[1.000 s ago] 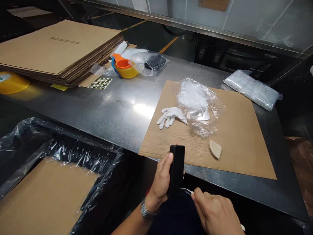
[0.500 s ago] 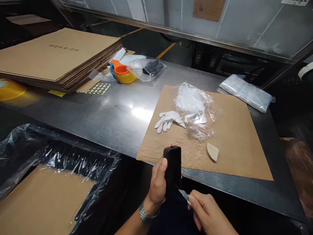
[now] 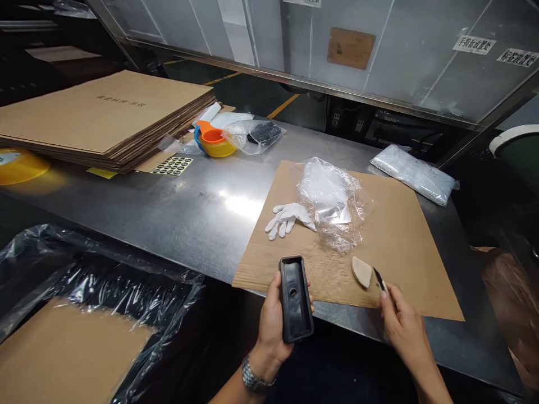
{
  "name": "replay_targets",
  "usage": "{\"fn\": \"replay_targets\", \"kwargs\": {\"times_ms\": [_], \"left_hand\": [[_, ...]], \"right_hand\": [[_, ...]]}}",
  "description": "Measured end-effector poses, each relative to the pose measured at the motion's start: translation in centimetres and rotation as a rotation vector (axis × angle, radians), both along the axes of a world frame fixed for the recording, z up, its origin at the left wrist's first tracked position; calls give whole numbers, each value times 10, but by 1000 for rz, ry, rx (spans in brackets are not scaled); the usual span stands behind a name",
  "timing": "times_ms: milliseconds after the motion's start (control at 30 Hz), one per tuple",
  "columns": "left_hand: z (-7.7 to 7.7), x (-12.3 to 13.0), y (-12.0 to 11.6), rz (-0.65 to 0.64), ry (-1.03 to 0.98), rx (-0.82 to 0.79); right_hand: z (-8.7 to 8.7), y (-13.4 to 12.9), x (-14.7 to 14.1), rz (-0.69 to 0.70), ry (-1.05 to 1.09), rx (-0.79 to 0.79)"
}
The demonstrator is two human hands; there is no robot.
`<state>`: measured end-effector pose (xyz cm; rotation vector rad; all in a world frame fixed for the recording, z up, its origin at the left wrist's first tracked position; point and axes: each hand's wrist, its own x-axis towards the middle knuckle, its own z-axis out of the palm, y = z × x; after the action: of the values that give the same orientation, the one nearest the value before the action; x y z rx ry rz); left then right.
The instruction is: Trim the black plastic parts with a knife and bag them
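Observation:
My left hand (image 3: 273, 322) is wrapped round a black rectangular hollow part (image 3: 295, 311), its open side with a small hole turned up towards me. In my right hand (image 3: 402, 320) is a small craft knife (image 3: 380, 280), its blade pointing up and left. The blade tip is close to a beige wedge-shaped pad (image 3: 361, 272) lying on the flat cardboard sheet (image 3: 404, 241). Whether tip and pad touch I cannot tell. Behind my left hand, a white glove (image 3: 289, 219) lies on the cardboard, against a crumpled clear plastic bag (image 3: 328, 196).
Stacked cardboard sheets (image 3: 138, 112) stand at the left of the metal table (image 3: 189, 207), near tape rolls (image 3: 221, 147) and a sticker sheet (image 3: 172, 166). A bundle of clear bags (image 3: 415, 174) lies at the back right. A plastic-lined bin (image 3: 96, 275) stands front left.
My right hand has moved the knife away from the black part, rightward and up to beside the beige pad. My left hand has turned the part so its hollow side shows.

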<state>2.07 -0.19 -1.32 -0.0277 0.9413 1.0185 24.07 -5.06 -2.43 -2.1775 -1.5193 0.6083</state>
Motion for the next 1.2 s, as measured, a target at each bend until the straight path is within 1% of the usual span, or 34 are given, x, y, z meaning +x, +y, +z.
{"fn": "replay_targets", "kwargs": {"times_ms": [67,100,133,200,267,333,367,433,500,533,633,700,767,833,900,967,1000,1100,1200], "left_hand": [[1,3,0,7,0,-26],[2,4,0,3,1,-37],[3,5,1,-7,-2,-50],[4,7,1,-31,-13,-81],[5,9,1,-55,-32,-100],[6,12,2,-70,-43,-102],[6,13,2,-78,-46,-101],[6,16,2,-96,-52,-102],[5,19,2,-120,-69,-98],[5,20,2,-128,-81,-96],[3,23,1,-165,-157,-78],[2,25,0,-187,-197,-70],[0,29,-1,-194,-177,-70],[-4,34,-2,-164,-60,-33],[-10,39,0,-101,126,56],[-18,42,3,-44,298,190],[-23,44,6,-37,356,260],[-37,44,16,-79,483,435],[-48,42,24,-118,580,525]], "right_hand": [[-12,11,19,-13,-421,73],[-18,15,27,-7,-571,97],[-24,19,32,1,-673,112],[-31,25,37,8,-766,121],[-33,27,34,-12,-786,135],[-27,25,22,-4,-742,208],[-22,22,13,32,-659,255],[-10,14,-10,163,-380,334],[2,6,-33,280,-96,356],[6,3,-44,315,5,360],[14,-3,-65,367,192,374],[14,-4,-70,381,240,366],[10,-5,-71,374,228,333],[3,-5,-71,370,184,287],[-8,-4,-72,379,93,297],[-20,1,-72,361,-79,364],[-26,4,-71,338,-186,402],[-42,19,-65,319,-443,446],[-50,30,-57,399,-530,453]]}}
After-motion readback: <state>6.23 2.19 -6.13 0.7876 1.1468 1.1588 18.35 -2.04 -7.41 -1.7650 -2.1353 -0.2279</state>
